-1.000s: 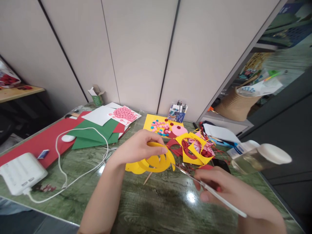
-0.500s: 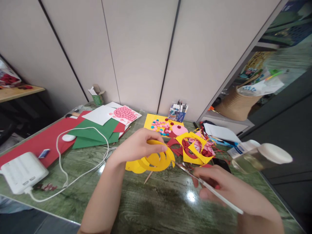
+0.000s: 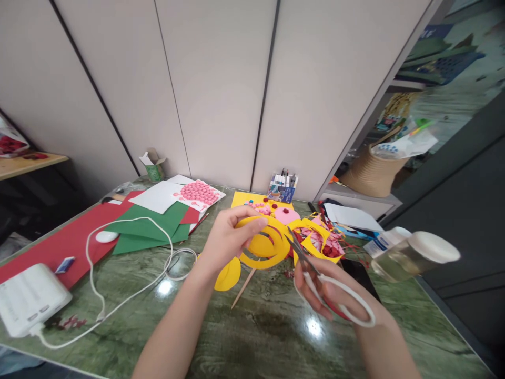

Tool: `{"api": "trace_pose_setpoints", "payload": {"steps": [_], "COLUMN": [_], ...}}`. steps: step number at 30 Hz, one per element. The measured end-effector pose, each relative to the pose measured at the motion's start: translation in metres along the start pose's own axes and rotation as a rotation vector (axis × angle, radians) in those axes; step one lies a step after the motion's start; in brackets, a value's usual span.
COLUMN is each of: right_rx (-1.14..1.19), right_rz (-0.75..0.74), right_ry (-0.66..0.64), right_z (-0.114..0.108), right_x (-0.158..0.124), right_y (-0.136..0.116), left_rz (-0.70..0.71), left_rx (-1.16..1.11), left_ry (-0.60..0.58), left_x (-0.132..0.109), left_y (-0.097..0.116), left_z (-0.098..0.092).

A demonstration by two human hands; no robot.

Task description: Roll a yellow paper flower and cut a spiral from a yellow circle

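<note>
My left hand (image 3: 232,237) pinches a yellow paper spiral (image 3: 276,256) between thumb and fingers, holding it above the table. In my right hand (image 3: 327,287) is a pair of scissors (image 3: 357,297) with white and red handles. Their slightly parted blades point up and left, close to the spiral's right edge; whether they touch the paper I cannot tell. Under the spiral lie a round yellow paper piece (image 3: 228,275) and a pointed wooden stick (image 3: 242,289). Behind the scissors sits a pile of yellow, pink and red paper scraps (image 3: 327,245).
Red paper (image 3: 23,263), green paper (image 3: 145,226) and a white power bank (image 3: 33,297) with its cable lie on the left. Toward the back are a pink-dotted card (image 3: 199,193) and a pen pack (image 3: 283,187). A lidded jar (image 3: 414,255) and dark phone (image 3: 361,279) are on the right.
The scissors have turned so that their handles and blades show broadside, and the blades have parted. The yellow spiral has turned to face me more. The view has shifted slightly.
</note>
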State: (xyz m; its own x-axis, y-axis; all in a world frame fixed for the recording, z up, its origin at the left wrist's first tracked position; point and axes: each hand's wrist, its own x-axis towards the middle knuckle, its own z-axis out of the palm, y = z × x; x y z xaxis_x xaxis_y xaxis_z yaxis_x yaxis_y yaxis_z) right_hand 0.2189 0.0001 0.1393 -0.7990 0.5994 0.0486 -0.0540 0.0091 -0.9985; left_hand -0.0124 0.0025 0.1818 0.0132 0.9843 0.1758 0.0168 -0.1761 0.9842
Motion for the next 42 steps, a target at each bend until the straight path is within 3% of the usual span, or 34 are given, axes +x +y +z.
{"api": "trace_pose_setpoints", "payload": {"steps": [6, 16, 42], "right_rx": [0.107, -0.008, -0.027], "right_rz": [-0.098, -0.081, -0.061], "right_ry": [-0.023, 0.071, 0.177], "right_z": [0.002, 0.006, 0.012], "right_x": [0.003, 0.006, 0.012], "right_y": [0.008, -0.001, -0.003], "left_rz": [-0.004, -0.018, 0.037], "left_rx": [-0.058, 0.001, -0.030], "left_ry": [0.052, -0.020, 0.069], "left_x": [0.000, -0.005, -0.013], "left_y": [-0.006, 0.002, 0.002], "left_z": [0.011, 0.016, 0.025]}}
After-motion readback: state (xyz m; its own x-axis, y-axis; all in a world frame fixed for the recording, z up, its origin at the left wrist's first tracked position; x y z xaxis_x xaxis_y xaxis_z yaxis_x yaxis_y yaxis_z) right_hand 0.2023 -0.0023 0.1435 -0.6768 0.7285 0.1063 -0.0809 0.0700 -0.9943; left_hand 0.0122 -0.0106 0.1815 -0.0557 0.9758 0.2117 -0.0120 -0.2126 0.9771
